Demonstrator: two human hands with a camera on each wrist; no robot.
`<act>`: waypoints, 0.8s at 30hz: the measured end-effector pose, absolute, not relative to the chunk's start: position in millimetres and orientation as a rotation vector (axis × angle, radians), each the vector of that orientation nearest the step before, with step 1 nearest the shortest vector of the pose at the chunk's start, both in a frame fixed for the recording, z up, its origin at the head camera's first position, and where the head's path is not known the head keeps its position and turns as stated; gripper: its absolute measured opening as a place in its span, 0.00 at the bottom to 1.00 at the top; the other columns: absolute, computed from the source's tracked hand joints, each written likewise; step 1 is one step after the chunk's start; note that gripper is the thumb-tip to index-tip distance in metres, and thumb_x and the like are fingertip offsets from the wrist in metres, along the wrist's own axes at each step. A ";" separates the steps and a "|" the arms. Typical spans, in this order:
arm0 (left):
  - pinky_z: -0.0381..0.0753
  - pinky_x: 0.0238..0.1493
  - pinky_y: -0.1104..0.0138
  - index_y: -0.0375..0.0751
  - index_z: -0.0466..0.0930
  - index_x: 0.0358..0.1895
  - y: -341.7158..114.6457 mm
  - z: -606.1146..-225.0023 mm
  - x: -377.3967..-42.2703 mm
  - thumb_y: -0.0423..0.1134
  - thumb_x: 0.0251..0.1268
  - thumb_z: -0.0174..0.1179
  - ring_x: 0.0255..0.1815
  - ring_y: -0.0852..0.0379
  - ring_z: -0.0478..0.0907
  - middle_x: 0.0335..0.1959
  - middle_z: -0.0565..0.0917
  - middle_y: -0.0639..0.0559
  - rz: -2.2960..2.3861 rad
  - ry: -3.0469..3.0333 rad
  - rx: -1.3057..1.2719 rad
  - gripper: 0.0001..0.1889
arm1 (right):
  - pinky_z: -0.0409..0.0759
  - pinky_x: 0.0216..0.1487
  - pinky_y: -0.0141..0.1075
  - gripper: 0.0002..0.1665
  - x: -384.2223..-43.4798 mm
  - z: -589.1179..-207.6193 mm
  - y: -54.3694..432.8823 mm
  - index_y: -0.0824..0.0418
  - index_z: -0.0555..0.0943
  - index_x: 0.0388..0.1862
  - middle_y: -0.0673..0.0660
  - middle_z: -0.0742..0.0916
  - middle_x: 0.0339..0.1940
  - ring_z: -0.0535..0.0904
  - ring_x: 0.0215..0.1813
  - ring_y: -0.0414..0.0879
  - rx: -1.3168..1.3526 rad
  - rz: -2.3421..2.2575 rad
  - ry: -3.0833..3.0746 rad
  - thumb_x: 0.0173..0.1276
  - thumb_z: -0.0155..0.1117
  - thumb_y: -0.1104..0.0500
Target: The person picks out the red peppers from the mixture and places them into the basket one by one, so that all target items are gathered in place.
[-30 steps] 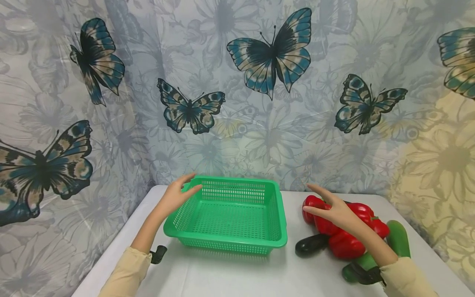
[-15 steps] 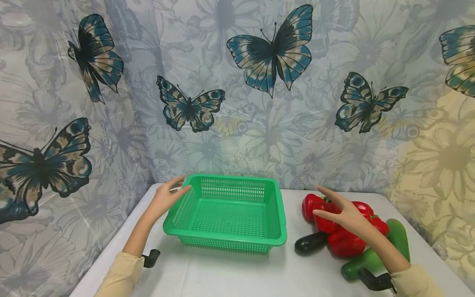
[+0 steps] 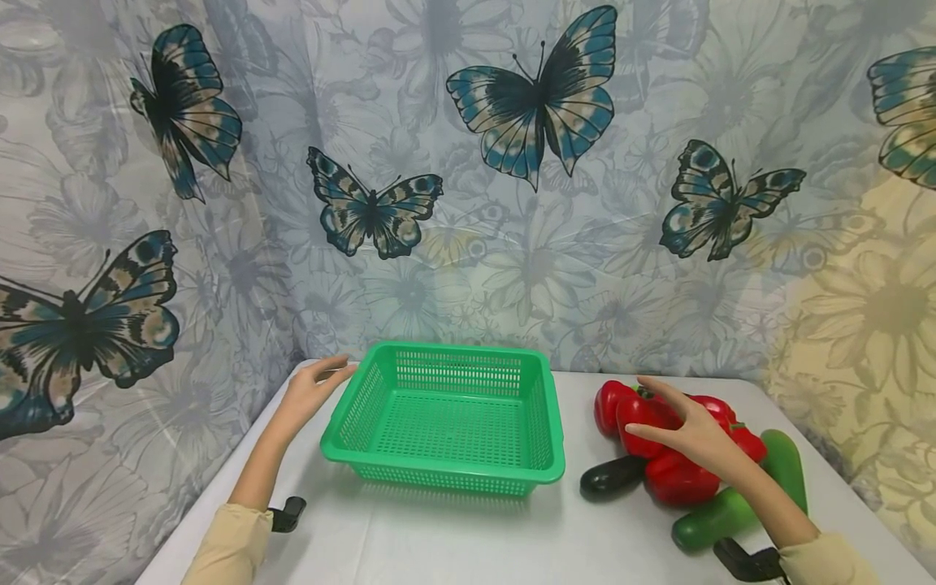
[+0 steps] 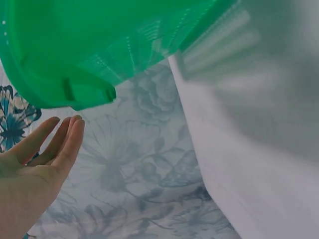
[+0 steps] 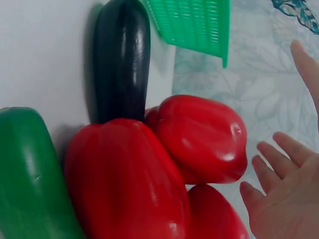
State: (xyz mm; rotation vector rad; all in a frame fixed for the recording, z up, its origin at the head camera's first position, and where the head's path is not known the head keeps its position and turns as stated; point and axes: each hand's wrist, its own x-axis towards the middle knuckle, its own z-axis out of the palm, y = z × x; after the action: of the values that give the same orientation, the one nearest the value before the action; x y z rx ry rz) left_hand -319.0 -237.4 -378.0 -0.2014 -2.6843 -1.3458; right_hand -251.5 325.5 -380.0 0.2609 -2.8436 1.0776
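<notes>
A green perforated plastic basket (image 3: 442, 479) sits on the white table. My left hand (image 3: 307, 398) is just off its left side, fingers extended and holding nothing; in the left wrist view the fingertips (image 4: 75, 124) lie close to the basket's rim (image 4: 94, 102). Over a pile of several red bell peppers (image 3: 680, 479) hovers my right hand (image 3: 691, 431), thumb and fingers spread apart, gripping nothing. A dark eggplant (image 3: 610, 478) lies beside the peppers, nearer the basket. In the right wrist view, the peppers (image 5: 124, 184) and eggplant (image 5: 122, 59) show apart from the hand (image 5: 289, 194).
Two long green vegetables, like cucumbers or zucchini, lie by the pile: one in front (image 3: 712, 520), one at the right (image 3: 786, 467). A butterfly-print curtain (image 3: 541, 268) hangs behind the table (image 3: 439, 544). Black wrist cameras sit at both cuffs.
My left hand has drawn left, away from the basket's rim. My right hand has shifted right and slightly down over the peppers. The basket and vegetables have stayed in place.
</notes>
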 end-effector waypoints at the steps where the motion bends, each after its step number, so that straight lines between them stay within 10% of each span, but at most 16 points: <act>1: 0.69 0.67 0.40 0.39 0.65 0.72 -238.9 -378.3 -318.5 0.62 0.71 0.50 0.70 0.36 0.67 0.71 0.68 0.37 -1.356 -2.681 -0.194 0.36 | 0.76 0.53 0.70 0.51 -251.6 -380.6 326.0 0.52 0.55 0.79 0.69 0.66 0.73 0.62 0.68 0.70 0.255 1.074 -2.849 0.62 0.68 0.42; 24: 0.85 0.55 0.57 0.29 0.67 0.68 -252.8 -392.2 -312.5 0.63 0.68 0.54 0.64 0.36 0.75 0.65 0.74 0.31 -1.745 -2.584 0.054 0.40 | 0.84 0.47 0.59 0.54 -250.0 -390.5 328.4 0.52 0.54 0.79 0.71 0.67 0.71 0.66 0.64 0.69 0.240 1.140 -2.870 0.60 0.71 0.44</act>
State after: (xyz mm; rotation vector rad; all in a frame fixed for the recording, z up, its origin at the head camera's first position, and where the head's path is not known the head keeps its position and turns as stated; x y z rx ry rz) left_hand -312.5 -252.8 -392.2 0.0539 -2.5836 -1.7451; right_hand -250.0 328.4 -390.5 0.2401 -2.8699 1.1398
